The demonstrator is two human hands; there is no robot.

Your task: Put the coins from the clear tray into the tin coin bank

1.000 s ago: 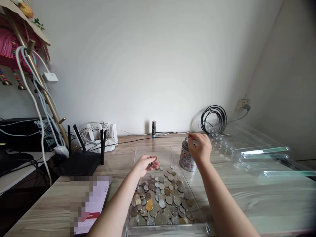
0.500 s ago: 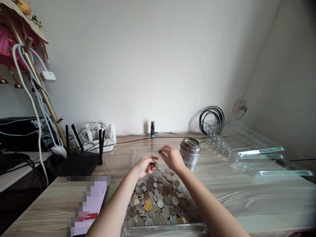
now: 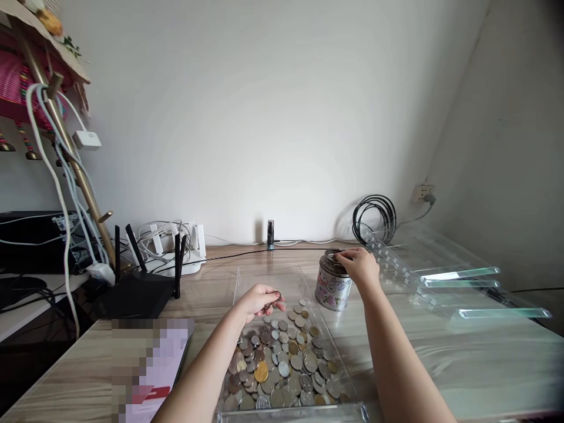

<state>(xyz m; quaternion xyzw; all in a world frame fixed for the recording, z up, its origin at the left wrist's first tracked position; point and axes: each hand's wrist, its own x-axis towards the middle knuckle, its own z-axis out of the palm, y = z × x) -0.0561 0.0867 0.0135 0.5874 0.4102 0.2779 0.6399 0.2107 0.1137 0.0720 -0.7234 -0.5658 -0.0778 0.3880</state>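
Observation:
My left hand (image 3: 259, 302) is closed around several coins, a dark one (image 3: 277, 296) showing at the fingertips, over the far part of a clear plastic tray (image 3: 268, 282). Many loose coins (image 3: 286, 358) of silver, brown and gold colour lie spread in the tray. To the right of the tray a round silver tin (image 3: 333, 291) with a flower pattern stands upright. My right hand (image 3: 360, 267) is at the top of this tin, its thumb and fingers pinched against the slotted lid. What the pinch holds, if anything, is hidden.
Left of the tray lie a phone (image 3: 165, 364), partly blurred out, and a black router (image 3: 141, 294). A small dark bottle (image 3: 270, 234) stands by the wall. Coiled black cable (image 3: 374, 220) and clear stacked trays (image 3: 458, 282) occupy the right side.
My right hand has moved right, from beside my left hand to the tin's lid. My left hand stays over the tray with its coins. The view has shifted slightly.

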